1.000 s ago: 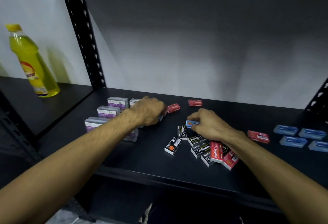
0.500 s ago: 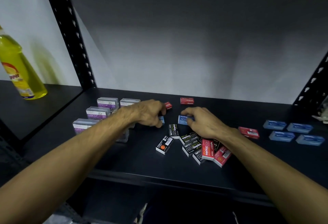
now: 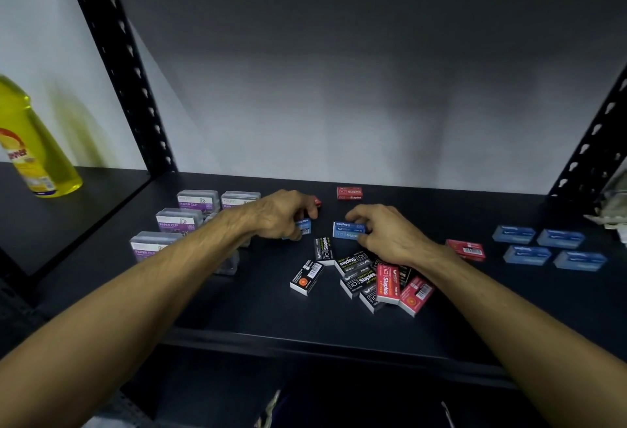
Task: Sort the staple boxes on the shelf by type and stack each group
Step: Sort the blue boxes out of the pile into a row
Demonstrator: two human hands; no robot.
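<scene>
My left hand (image 3: 280,215) grips a small blue staple box (image 3: 304,226) on the black shelf (image 3: 258,312). My right hand (image 3: 386,236) holds another blue staple box (image 3: 347,230) just to the right. Below my right hand lies a jumble of black staple boxes (image 3: 354,263) and red staple boxes (image 3: 388,283). One black box (image 3: 306,277) lies apart at the left of the pile. Single red boxes lie at the back (image 3: 349,193) and to the right (image 3: 465,249). Part of a red box (image 3: 317,201) shows behind my left hand.
Several clear paper clip boxes (image 3: 179,219) with purple labels stand at the left, partly behind my left forearm. Several blue boxes (image 3: 549,248) lie at the far right. A yellow bottle (image 3: 30,153) stands on the neighbouring shelf. Black uprights (image 3: 115,64) frame the bay.
My left hand has drawn a blue box toward the front. My right hand has closed further on its blue box. The camera view has swung to the right.
</scene>
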